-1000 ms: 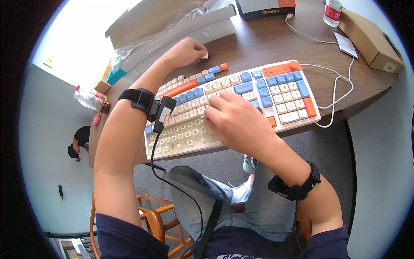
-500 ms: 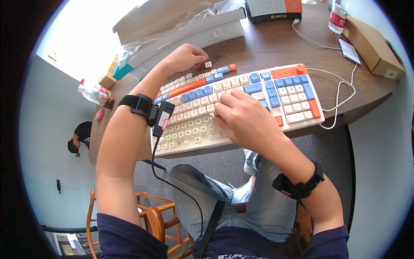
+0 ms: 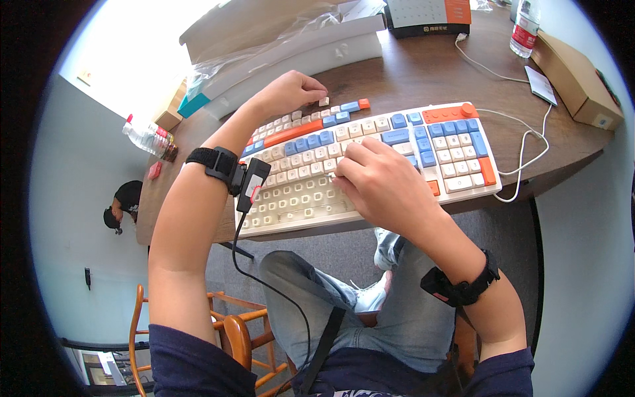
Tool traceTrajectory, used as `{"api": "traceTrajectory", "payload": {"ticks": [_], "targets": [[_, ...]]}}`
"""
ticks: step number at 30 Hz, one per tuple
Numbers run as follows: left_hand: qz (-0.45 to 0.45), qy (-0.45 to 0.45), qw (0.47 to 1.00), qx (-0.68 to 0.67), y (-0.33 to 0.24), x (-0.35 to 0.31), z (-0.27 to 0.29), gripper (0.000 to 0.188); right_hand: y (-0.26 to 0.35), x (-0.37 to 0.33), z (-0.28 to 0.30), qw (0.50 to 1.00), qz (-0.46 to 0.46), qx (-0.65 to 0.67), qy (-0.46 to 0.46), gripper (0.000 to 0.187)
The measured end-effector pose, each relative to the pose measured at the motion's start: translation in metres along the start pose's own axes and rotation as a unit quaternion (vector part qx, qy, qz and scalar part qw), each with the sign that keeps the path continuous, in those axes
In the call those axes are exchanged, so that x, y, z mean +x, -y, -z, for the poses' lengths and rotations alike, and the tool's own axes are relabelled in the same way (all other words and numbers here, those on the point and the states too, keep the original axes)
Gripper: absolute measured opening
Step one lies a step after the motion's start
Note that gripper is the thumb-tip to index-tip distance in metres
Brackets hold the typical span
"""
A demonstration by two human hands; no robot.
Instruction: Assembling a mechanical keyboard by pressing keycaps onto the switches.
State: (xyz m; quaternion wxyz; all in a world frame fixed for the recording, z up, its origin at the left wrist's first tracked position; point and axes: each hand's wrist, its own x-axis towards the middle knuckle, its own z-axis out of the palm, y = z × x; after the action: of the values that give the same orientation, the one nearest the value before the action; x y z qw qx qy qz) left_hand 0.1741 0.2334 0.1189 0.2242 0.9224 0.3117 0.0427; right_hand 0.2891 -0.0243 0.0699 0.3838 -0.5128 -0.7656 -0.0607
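Note:
A keyboard (image 3: 495, 173) with cream, blue and orange keycaps lies at the near edge of the table. Its lower left rows show bare switch sockets (image 3: 291, 204). Over its middle, my right hand (image 3: 390, 175) is bent in a pinch at the edge of the capped rows. A small pale keycap (image 3: 333, 176) shows at those fingertips, mostly hidden. Beyond the keyboard, my left hand (image 3: 294, 90) has its fingers curled at a single cream keycap (image 3: 324, 101). Loose keycaps (image 3: 291, 134), cream, blue and a long orange one, lie in rows along the keyboard's far side.
A long open carton (image 3: 297, 63) with plastic wrap stands at the back left. Water bottles stand at the left (image 3: 149, 139) and far right (image 3: 524, 30). A brown box (image 3: 579, 83) and white cable (image 3: 529, 142) lie right. A person (image 3: 126, 204) is beyond the table's left.
The view has shifted slightly. My left fingertips have come a little closer to the single cream keycap. My right hand keeps its pinch at the same spot on the keyboard.

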Motion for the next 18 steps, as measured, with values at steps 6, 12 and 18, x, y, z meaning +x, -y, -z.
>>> {"api": "traceTrajectory", "payload": {"ticks": [6, 12, 18], "targets": [[0.015, 0.016, 0.999, 0.027, -0.01, -0.005, -0.002, 0.031, -0.001, 0.0, -0.001, 1.0, -0.003, 0.014, -0.016, 0.013], [0.038, 0.023, 0.998, 0.054, -0.006, -0.018, 0.004, 0.03, 0.0, 0.0, 0.0, 1.0, -0.005, 0.005, 0.006, 0.011], [0.043, 0.024, 0.997, 0.056, -0.007, -0.027, 0.008, 0.031, 0.0, 0.0, 0.001, 1.0, -0.01, 0.012, 0.004, 0.011]]}}
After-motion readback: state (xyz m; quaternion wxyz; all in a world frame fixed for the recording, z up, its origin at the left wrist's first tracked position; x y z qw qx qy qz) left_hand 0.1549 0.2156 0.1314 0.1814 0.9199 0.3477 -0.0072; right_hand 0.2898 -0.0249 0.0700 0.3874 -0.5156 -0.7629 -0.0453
